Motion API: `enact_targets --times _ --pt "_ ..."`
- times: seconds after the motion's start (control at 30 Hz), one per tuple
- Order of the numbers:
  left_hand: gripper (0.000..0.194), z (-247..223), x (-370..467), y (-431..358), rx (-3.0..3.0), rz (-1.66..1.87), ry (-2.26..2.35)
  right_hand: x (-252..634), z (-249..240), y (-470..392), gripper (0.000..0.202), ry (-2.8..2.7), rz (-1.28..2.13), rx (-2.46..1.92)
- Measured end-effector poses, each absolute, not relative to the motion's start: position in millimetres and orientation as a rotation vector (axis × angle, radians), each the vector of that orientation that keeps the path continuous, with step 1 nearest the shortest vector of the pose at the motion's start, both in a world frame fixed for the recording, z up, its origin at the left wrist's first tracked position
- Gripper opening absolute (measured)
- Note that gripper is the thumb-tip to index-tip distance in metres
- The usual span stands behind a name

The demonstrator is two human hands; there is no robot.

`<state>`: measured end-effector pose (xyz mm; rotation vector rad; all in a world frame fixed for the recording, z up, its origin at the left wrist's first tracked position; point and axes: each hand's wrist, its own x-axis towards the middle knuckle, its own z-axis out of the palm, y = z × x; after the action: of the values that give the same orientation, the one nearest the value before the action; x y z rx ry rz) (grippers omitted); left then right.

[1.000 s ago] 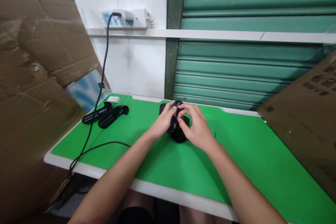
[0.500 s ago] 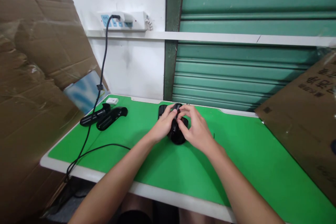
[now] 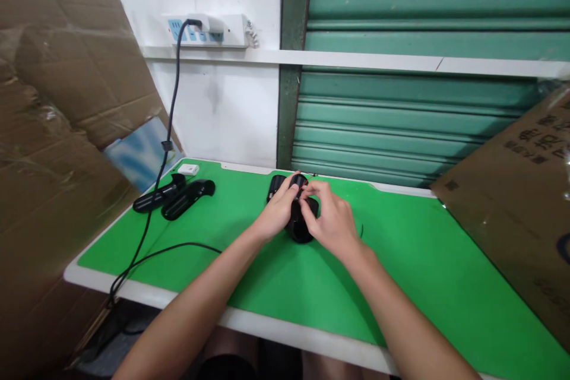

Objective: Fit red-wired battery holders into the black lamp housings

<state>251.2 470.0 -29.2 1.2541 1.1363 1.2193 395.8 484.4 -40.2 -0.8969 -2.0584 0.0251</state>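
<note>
A glossy black device (image 3: 303,228) with rounded parts stands on the green table mat (image 3: 267,285), near the far edge. My left hand (image 3: 279,208) wraps round its left side, the thumb on top. From the right, my right hand (image 3: 327,211) reaches in with thumb and index finger pinched near the upper part. A thin red wire (image 3: 304,186) shows at those fingertips. Another black rounded piece (image 3: 275,188) sits just behind my left hand. Much of the device is hidden by my fingers.
Two curved black shells (image 3: 189,199) lie at the left with a small white box (image 3: 188,170) behind them. A black cable (image 3: 176,89) hangs from the wall socket strip (image 3: 231,31) across the table's left side. Cardboard (image 3: 512,190) leans at both sides.
The fingers of my right hand have drawn closer together at the device, and a thin red wire now shows there. My left hand stays on it. The view has shifted slightly.
</note>
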Motion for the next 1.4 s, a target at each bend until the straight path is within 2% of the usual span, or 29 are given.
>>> enact_targets --times 0.37,0.93,1.4 --pt "0.052 -32 253 471 1.202 1.24 1.135 395 -44 484 0.007 -2.08 -0.127 -0.925" --pt "0.041 -40 253 475 1.144 1.247 1.083 397 -46 487 0.005 -2.113 -0.104 -0.93" --pt "0.041 -43 255 474 1.066 1.261 1.053 399 -45 488 0.004 -2.144 -0.121 -0.911"
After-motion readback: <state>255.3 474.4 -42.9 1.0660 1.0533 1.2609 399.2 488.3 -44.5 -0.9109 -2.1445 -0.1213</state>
